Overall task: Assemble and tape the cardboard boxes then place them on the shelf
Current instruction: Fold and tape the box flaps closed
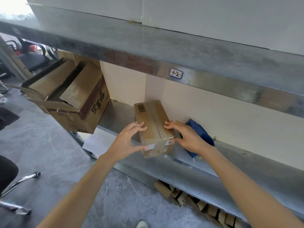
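You're on the placing step. Your left hand (130,140) and right hand (189,139) grip the taped box (152,119) from either side, at the near edge of the shelf (230,153), just left of a blue part (196,127). Next, likely slide it farther in, then let go.

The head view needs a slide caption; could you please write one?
A person's left hand and right hand grip a taped cardboard box on the metal shelf, beside a blue object.

Blue plastic piece (195,127) just behind my right hand (189,139); white sheet (98,140) left of my left hand (126,142); chair leg (21,179) farther left.
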Available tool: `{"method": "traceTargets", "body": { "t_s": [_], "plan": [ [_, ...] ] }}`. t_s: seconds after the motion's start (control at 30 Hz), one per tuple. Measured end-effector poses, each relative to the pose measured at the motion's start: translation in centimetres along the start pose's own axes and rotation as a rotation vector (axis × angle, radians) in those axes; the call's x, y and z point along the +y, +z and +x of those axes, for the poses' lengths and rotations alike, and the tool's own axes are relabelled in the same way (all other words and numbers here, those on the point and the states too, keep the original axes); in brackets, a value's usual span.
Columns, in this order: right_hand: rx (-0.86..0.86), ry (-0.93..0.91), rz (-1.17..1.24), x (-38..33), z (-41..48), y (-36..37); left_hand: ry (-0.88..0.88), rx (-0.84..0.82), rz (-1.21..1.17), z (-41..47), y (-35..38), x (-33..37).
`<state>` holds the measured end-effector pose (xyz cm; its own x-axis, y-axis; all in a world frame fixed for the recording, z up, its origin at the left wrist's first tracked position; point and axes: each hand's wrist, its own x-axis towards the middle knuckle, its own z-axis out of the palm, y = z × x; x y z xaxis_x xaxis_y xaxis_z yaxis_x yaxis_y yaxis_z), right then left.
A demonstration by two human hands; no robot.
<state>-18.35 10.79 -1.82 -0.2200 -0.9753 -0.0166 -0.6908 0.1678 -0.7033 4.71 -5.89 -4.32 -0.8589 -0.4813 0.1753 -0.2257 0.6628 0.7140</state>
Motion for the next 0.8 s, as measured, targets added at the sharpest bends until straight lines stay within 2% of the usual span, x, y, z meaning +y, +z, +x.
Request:
{"method": "traceTargets", "body": {
  "t_s": [0.2, 0.3, 0.47, 0.6, 0.8],
  "plan": [
    [0.045, -0.011, -0.130, 0.6, -0.5, 0.2, 0.058, 0.214, 0.027, -0.6, 2.7, 1.5],
    [0.121, -0.010, -0.130, 1.0, -1.0, 0.6, 0.016, 0.231, -0.051, -0.4, 4.0, 2.7],
    [0.152, -0.031, -0.152, 0.8, -1.4, 0.7, 0.026, 0.298, -0.033, -0.2, 5.8, 3.4],
    [0.168, -0.041, -0.165, 0.6, -1.4, 0.6, 0.011, 0.277, -0.051, -0.3, 5.7, 3.2],
    [0.176, -0.071, -0.134, 0.3, -1.7, 0.6, 0.048, 0.130, -0.043, -0.5, 2.4, 1.7]
  ]
}}
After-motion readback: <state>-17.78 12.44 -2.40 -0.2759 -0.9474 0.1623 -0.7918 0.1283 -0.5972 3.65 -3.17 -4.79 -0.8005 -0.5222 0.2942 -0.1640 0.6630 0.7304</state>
